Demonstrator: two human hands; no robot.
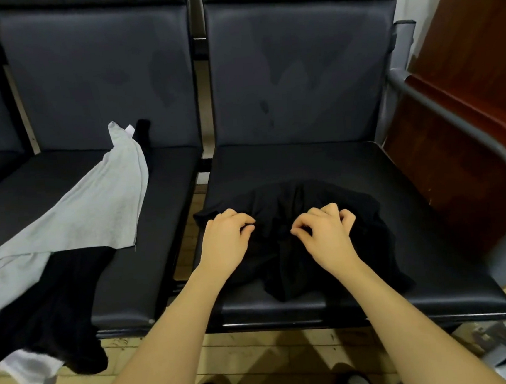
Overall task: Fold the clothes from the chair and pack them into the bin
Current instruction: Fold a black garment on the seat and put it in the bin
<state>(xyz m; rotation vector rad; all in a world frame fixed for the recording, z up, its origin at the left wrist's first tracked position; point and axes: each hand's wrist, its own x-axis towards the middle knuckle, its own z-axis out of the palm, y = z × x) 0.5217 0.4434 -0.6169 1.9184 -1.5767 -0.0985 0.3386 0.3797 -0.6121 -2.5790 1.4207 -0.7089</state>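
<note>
While both hands rest on the black garment (284,250), it lies bunched in a heap on the front part of the right seat (367,181), so the step in hand seems to be finding its edges before any fold is made. The left hand (224,243) has its fingers curled down onto the cloth near the left edge of the heap, and the right hand (326,234) has its fingers bent like claws over the middle. Whether each hand really pinches the fabric or only touches it, I cannot tell, because black cloth hides the fingertips' hold.

To do this well, I think each hand should catch one layer only, at a hem or a shoulder seam, then lift and pull apart until the garment hangs flat. Laying it smooth on the seat will make the folds straight.

More clothes wait on the left seat (147,262): a grey cloth (94,211) lies across a second black garment (50,301), which hangs over the seat front. The bin cannot be identified with certainty in this view.
</note>
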